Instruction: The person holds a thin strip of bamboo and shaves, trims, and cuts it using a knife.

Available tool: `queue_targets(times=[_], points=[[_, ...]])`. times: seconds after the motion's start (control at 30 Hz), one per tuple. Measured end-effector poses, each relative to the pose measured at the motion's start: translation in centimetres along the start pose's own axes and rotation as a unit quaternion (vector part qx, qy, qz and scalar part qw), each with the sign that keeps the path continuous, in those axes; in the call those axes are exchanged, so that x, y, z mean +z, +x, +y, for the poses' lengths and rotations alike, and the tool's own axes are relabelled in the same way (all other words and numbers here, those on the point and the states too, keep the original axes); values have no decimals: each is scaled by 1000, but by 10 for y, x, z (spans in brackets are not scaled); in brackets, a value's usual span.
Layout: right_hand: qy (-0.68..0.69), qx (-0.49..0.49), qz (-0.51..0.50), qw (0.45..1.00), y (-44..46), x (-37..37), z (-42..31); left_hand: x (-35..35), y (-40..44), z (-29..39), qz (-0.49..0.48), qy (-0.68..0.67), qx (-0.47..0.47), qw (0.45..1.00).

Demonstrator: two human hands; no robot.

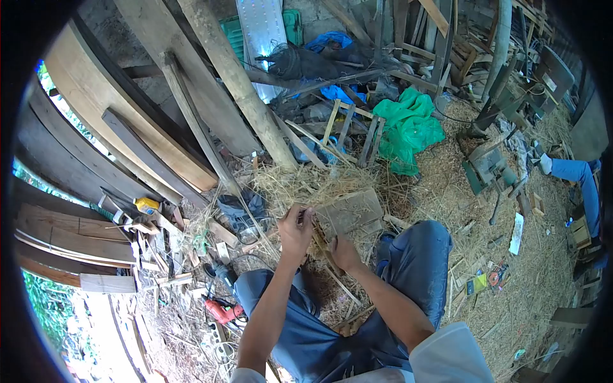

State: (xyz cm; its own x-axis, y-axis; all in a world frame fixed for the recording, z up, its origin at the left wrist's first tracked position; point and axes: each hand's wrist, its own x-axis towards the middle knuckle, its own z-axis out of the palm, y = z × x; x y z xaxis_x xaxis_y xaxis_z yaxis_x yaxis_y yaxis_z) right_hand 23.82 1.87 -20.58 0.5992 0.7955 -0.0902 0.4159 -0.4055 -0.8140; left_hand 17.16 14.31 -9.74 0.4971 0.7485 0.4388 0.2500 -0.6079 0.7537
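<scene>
A pale sleeve (450,356) is nearest. Left to right: a red power tool (223,311); the left hand (295,231), fingers curled, hold unclear; a narrow brown strip (321,245) between both hands; the right hand (345,253), fingers bent beside it, grasp unclear; green plastic (408,131).

This is a woodworking workshop, as long planks (143,131) lean at ten o'clock, a red power tool (222,311) lies at seven and shavings (527,300) litter the floor (543,255) at four.
</scene>
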Motion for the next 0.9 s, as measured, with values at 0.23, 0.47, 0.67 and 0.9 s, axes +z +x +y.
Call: queue_targets(times=[0.23,0.47,0.67,0.9], points=[[25,-28,-22,999,7,-2,3,-7,1,4,-10,-12,-28,999],[-27,28,-72,997,0,-18,-13,-11,0,6,-13,34,-11,999],[-46,-8,-37,998,0,-10,-15,-10,-3,-4,-27,11,-33,999],[-93,24,-87,992,1,-13,-14,-6,-5,-4,-9,18,-5,1000]])
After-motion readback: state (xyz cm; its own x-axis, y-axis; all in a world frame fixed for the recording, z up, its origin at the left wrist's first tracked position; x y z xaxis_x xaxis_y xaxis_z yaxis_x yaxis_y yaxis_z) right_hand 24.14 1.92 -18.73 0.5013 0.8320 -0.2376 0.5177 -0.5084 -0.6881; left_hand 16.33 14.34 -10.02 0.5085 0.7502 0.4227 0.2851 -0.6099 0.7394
